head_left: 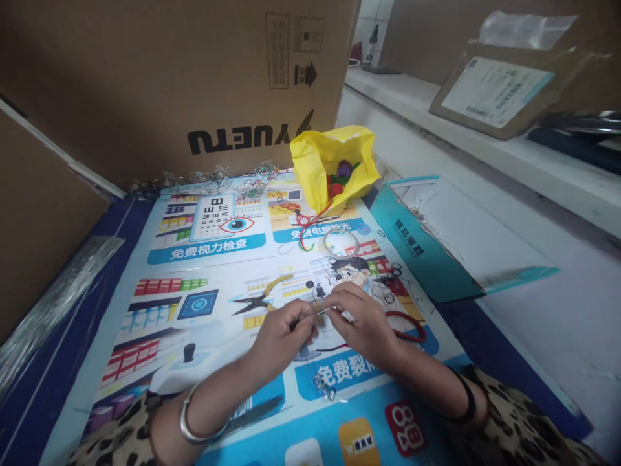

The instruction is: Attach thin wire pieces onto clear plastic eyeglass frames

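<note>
My left hand [284, 331] and my right hand [363, 323] meet over the middle of the printed sheet, fingertips pinched close together. Between them runs a thin, pale, wire-like piece [322, 311], too small to make out well; both hands grip it. Just beyond my left hand lie cutting pliers [262, 301] with dark jaws and yellow handles. A loop of dark red cord [416, 329] rests beside my right wrist. Below the hands is a small clump of clear and silvery bits [324, 387].
A yellow bag [306, 169] with coloured yarn-like pieces stands at the back, near a ring-shaped coil [358, 249]. Tangled wire pieces [208, 178] line the far edge. On the right is an open teal box [412, 239]; a large carton [169, 77] walls the back.
</note>
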Available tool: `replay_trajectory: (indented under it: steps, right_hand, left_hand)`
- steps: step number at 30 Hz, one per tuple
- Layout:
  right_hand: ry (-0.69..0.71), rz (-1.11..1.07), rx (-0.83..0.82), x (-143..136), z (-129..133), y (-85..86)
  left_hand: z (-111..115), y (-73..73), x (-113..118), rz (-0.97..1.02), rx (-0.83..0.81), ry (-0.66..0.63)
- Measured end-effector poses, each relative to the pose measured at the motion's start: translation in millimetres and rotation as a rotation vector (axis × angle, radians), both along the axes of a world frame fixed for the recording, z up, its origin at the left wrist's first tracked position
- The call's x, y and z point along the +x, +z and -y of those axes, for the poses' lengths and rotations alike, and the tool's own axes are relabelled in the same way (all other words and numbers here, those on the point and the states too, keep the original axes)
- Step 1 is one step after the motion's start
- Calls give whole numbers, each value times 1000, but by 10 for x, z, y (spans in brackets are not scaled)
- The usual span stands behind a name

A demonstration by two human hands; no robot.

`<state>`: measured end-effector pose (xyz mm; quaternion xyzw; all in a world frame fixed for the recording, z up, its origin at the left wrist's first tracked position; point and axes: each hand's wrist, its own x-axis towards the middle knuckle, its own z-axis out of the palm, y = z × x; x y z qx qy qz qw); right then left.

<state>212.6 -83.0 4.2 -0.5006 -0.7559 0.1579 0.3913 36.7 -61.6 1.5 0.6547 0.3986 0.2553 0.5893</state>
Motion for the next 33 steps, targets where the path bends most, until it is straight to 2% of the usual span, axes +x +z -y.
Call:
replay_trajectory:
  steps: [7, 13, 33]
  right_hand:
    - [15, -204, -178, 10, -16, 51]
    - [39, -278, -262, 23, -41, 64]
    - [47, -268, -253, 26, -44, 60]
  left_hand:
    - [6, 2, 3, 12, -29, 21]
    - [9, 1, -1, 42, -51, 40]
    - [10, -2, -7, 3, -29, 45]
